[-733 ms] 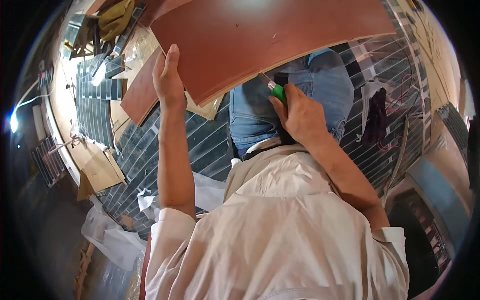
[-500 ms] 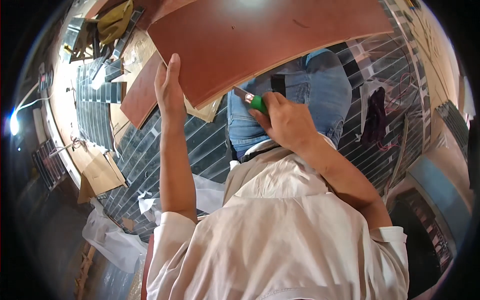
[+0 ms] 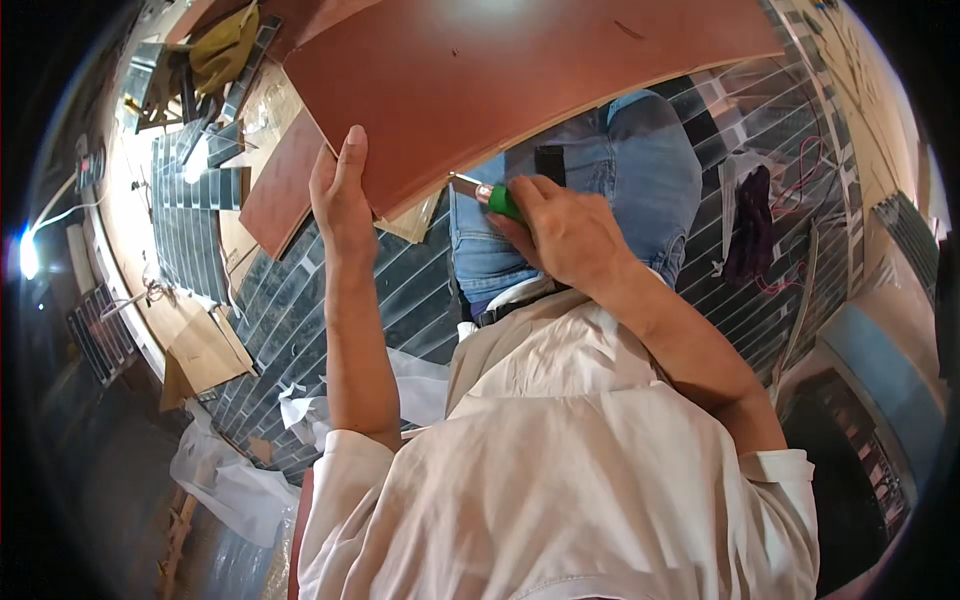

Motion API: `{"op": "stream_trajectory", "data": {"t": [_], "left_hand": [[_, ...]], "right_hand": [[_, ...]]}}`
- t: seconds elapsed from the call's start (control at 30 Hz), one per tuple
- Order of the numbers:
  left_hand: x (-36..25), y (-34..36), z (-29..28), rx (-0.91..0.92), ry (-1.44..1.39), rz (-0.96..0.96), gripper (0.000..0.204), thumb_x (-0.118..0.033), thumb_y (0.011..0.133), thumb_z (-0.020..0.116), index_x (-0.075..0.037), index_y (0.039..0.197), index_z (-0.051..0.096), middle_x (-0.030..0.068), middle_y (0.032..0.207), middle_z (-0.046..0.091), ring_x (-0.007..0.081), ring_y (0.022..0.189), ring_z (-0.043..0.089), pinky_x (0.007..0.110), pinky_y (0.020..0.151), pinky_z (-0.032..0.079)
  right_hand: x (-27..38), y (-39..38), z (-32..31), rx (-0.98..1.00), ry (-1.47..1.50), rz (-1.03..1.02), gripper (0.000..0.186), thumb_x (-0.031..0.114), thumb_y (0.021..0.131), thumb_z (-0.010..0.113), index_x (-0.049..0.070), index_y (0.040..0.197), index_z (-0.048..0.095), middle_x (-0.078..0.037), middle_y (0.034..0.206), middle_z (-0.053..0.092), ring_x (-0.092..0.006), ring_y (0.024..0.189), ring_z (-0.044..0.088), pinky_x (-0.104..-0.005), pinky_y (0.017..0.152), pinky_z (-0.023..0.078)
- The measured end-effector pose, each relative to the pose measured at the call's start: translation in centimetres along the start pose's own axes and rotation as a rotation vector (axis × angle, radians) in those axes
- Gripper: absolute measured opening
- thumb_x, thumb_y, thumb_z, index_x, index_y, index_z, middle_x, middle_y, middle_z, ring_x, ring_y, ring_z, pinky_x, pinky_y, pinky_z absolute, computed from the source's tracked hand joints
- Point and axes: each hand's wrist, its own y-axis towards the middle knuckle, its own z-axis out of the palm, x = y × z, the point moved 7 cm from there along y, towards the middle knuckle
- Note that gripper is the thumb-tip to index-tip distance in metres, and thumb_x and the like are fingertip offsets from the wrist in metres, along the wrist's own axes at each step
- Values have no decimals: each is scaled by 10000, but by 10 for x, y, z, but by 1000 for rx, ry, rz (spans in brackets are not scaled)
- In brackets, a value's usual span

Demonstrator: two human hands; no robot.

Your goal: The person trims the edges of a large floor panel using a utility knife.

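My left hand grips the left edge of a large reddish-brown board, thumb on its face, which reaches across the top above my jeans-clad lap. Held in my right hand is a tool with a green handle and a short flat metal blade. The blade's tip is at the board's lower, pale edge, just right of my left hand. A second, narrower reddish board lies behind my left hand.
Stacked dark tiles, an olive cloth and cardboard lie at the left, near a glowing bulb. White sheeting is lower left. A dark purple bundle with red wires lies right, on tiled flooring.
My right hand has moved left with the green-handled tool along the board's lower edge. My left hand and the board's left corner have shifted down slightly.
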Motion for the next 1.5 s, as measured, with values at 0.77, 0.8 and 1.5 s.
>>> {"op": "stream_trajectory", "data": {"t": [0.77, 0.8, 1.5], "left_hand": [[-10, -2, 2, -156, 91, 67, 418, -229, 994, 695, 63, 1291, 661, 116, 1162, 715, 165, 997, 673, 305, 892, 522], [-12, -1, 5, -146, 66, 87, 401, -226, 994, 697, 67, 1266, 673, 118, 1147, 718, 160, 980, 676, 306, 875, 530], [5, -23, -5, -246, 285, -108, 545, -517, 978, 659, -44, 1247, 634, -2, 848, 668, 31, 513, 522, 186, 364, 308]], "right_hand": [[-139, -17, -50, -24, -163, 248, 343, 407, 1019, 598, 67, 1031, 561, -208, 957, 701, -451, 793, 687, -520, 652, 555], [-159, -21, -52, -11, -155, 309, 363, 436, 1032, 571, 73, 1044, 558, -220, 966, 702, -465, 811, 685, -534, 673, 551], [-56, -4, -17, -18, 39, 42, 350, 392, 1000, 629, 51, 976, 557, -173, 841, 673, -375, 721, 695, -465, 583, 552]]}}
